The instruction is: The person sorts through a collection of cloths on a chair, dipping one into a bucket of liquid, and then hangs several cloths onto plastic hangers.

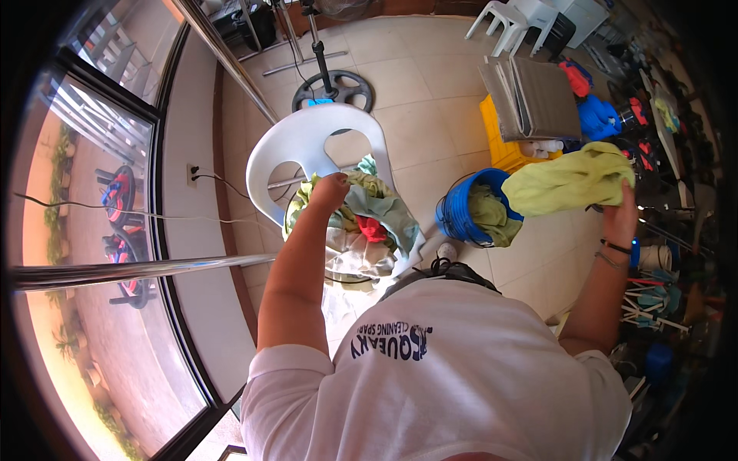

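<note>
On the white plastic chair in front of me is a heap of cloths, with a grey-blue cloth, a red cloth and a whitish cloth among them. My left hand rests at the top of this heap, its fingers curled and partly hidden, so a grip on a cloth cannot be made out. Out to the right, my right hand holds up a yellow-green cloth. Below and left of that cloth stands a tilted-looking blue bucket containing more green cloth.
Beyond the bucket is a yellow crate with a large grey-brown folded item on it. A black fan base stands behind the chair. To the left run a chrome rail and a glass door. Clutter lines the right side.
</note>
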`<action>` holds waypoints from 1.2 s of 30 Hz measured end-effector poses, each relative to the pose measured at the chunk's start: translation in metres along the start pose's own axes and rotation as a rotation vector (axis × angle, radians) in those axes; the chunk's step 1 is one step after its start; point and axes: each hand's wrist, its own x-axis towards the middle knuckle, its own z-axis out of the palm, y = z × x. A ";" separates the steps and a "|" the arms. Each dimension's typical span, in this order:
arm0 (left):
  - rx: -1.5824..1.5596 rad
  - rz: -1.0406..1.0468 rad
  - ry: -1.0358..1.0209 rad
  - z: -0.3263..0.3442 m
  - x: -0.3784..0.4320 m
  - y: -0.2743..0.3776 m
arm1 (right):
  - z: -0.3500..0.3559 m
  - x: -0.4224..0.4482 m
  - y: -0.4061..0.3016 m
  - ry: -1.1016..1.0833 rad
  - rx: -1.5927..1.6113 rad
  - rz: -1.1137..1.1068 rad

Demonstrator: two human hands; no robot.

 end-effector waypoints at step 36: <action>0.614 -0.385 -0.049 0.121 0.038 0.103 | -0.276 0.065 0.170 -0.510 -1.353 0.627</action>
